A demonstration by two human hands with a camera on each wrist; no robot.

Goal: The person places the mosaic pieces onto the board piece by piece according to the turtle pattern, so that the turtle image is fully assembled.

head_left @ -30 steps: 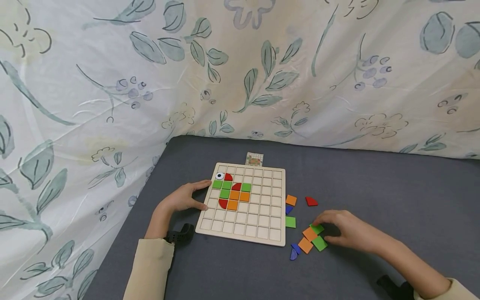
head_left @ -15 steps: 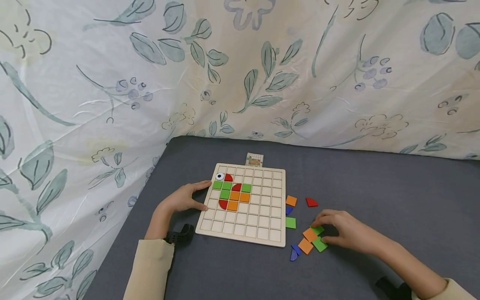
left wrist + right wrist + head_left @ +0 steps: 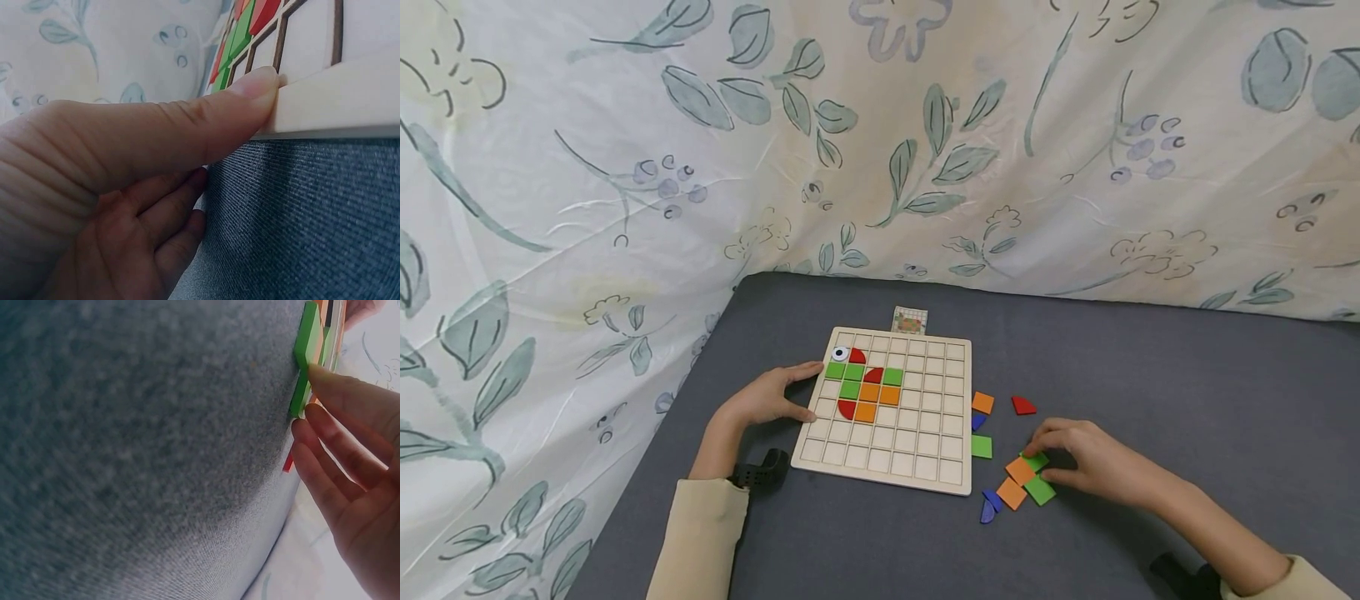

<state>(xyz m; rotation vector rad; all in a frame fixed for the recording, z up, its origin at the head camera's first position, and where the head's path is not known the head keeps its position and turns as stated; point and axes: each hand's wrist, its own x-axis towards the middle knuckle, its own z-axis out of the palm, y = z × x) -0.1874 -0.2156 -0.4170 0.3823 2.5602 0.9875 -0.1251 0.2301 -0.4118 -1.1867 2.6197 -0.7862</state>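
On the dark cloth lies a wooden grid board (image 3: 917, 450) holding several red, green and orange tiles and a round eye tile (image 3: 840, 354). My left hand (image 3: 767, 396) rests at the board's left edge, fingers spread. In the left wrist view the thumb (image 3: 231, 119) presses the board's rim (image 3: 337, 103). Right of the board, my right hand (image 3: 1093, 462) has thumb and fingertips about a green square tile (image 3: 1037, 460), which lies flat. Touching it are an orange tile (image 3: 1020, 471) and another green tile (image 3: 1040, 489). The right wrist view shows the thumb (image 3: 337, 390) against green tiles (image 3: 300, 394).
Loose pieces lie right of the board: a red quarter-round (image 3: 1022, 406), an orange square (image 3: 982, 402), a blue piece (image 3: 978, 422), a green square (image 3: 981, 447) and small blue pieces (image 3: 988, 510). Behind the board is a picture card (image 3: 910, 320). A patterned curtain (image 3: 880, 167) hangs at the back.
My right thumb has drawn slightly left, closer to the fingertips around the green square tile. The left hand, the board and the loose tiles have stayed in place.
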